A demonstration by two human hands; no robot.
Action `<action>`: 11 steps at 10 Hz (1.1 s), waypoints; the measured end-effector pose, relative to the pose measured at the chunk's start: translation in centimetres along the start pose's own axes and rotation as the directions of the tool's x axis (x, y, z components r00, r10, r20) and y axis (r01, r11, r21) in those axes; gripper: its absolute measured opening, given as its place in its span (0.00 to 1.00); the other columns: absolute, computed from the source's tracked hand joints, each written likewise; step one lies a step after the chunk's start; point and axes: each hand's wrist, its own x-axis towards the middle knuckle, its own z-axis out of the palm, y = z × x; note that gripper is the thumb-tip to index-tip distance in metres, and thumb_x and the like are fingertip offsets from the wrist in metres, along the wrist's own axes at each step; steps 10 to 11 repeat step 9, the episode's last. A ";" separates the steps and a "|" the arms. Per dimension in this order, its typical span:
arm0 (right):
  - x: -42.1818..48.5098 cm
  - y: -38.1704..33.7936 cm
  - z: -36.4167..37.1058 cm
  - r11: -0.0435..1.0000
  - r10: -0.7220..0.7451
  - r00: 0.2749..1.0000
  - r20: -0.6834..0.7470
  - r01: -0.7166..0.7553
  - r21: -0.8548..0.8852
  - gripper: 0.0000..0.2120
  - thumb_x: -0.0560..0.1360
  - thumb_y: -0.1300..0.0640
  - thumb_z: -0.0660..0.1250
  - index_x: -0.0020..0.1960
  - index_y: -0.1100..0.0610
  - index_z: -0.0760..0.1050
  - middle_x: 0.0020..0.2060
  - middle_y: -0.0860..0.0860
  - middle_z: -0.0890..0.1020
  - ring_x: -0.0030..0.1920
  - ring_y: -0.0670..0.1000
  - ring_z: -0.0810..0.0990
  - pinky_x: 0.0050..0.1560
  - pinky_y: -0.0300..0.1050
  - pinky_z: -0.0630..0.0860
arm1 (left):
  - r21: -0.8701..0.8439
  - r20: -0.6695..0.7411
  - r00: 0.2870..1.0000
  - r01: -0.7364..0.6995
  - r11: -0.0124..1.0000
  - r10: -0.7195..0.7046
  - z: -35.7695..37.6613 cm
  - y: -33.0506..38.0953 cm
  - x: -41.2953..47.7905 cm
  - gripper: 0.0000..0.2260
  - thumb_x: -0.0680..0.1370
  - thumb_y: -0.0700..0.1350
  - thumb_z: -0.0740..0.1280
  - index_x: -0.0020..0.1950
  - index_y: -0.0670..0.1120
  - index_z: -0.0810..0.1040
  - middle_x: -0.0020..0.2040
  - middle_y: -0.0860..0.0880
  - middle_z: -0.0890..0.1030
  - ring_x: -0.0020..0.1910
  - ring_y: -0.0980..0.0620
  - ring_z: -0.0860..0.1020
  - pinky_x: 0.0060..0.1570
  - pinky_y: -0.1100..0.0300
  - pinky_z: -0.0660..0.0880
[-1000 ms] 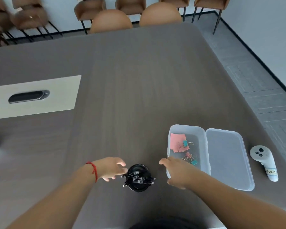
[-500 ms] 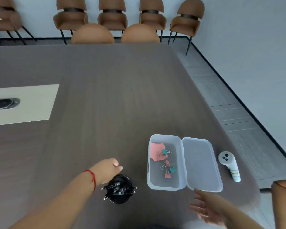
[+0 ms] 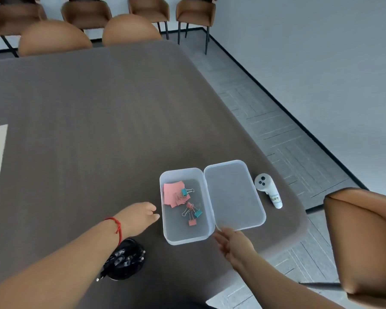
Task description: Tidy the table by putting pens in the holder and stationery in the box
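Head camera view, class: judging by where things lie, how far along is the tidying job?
Done: pens stand in the black holder; pink notes and binder clips lie in the clear box. In hand: nothing is held; the right hand reaches the open lid, the left hand is beside the box. Left: probably closing the lid. A white controller remains on the table.

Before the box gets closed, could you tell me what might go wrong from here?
1. The lid lies open flat toward the controller; the right hand at its near edge could nudge the box sideways instead of flipping it.
2. The left forearm passes over the pen holder; pulling back could tip it and spill the pens.
3. The box sits near the table edge, so a hard push may slide it off.
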 end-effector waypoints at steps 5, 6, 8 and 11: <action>1.3 2.8 -0.8 -0.253 -0.703 0.380 0.601 0.655 -0.712 0.22 0.68 0.60 0.72 0.59 0.45 0.78 0.61 0.52 0.82 0.54 0.55 0.84 0.49 0.50 0.78 | 0.165 -0.058 0.998 0.013 0.986 -0.003 2.8 0.1 -0.7 0.27 0.78 0.54 0.60 0.75 0.52 0.58 0.78 0.54 0.56 0.76 0.50 0.58 0.74 0.44 0.57; 1.4 2.8 -0.8 -0.268 -0.690 0.385 0.613 0.652 -0.710 0.20 0.65 0.60 0.76 0.55 0.45 0.81 0.59 0.52 0.83 0.50 0.55 0.85 0.47 0.49 0.79 | 0.161 -0.081 0.996 0.045 0.986 -0.033 2.3 -0.4 -0.9 0.26 0.78 0.54 0.60 0.75 0.52 0.58 0.78 0.54 0.56 0.76 0.50 0.58 0.73 0.44 0.57; 1.6 2.7 -0.9 -0.325 -0.675 0.366 0.640 0.631 -0.704 0.19 0.72 0.51 0.69 0.62 0.43 0.75 0.64 0.47 0.79 0.52 0.51 0.84 0.50 0.49 0.79 | 0.150 -0.065 0.996 0.078 0.986 -0.068 2.0 -1.3 -1.8 0.26 0.78 0.55 0.60 0.75 0.52 0.59 0.78 0.54 0.57 0.75 0.50 0.60 0.73 0.45 0.59; 0.7 2.5 -1.5 -0.234 -0.631 0.522 0.574 0.577 -0.783 0.25 0.77 0.44 0.62 0.73 0.36 0.59 0.76 0.42 0.61 0.67 0.48 0.73 0.64 0.50 0.70 | 0.121 -0.111 0.993 0.042 0.992 -0.028 1.3 -1.1 -2.4 0.25 0.78 0.55 0.60 0.74 0.53 0.61 0.77 0.54 0.59 0.74 0.51 0.61 0.73 0.45 0.59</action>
